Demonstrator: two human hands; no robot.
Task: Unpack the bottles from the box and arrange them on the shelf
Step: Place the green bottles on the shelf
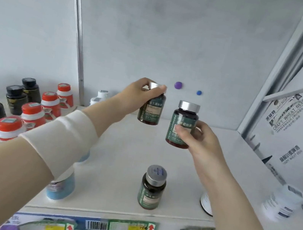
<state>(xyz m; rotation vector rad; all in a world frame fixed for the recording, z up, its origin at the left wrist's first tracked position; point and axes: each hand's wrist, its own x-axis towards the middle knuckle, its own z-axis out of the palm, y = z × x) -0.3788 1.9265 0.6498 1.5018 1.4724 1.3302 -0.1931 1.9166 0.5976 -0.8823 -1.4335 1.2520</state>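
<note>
My left hand (142, 95) grips a dark green-labelled bottle (152, 113) by its silver cap, holding it just above the white shelf (124, 150) near the back wall. My right hand (198, 140) holds a second bottle of the same kind (182, 122) round its lower body, a little to the right and lifted off the shelf. A third matching bottle (152, 187) stands upright near the shelf's front edge. The box is not in view.
Red-capped bottles (32, 113) and black bottles (15, 98) stand in rows at the left. Blue-based white bottles (62, 186) sit under my left forearm. A white bottle (282, 203) and a white carton wall (288, 127) are at the right. Price tags line the shelf's front edge (128, 225).
</note>
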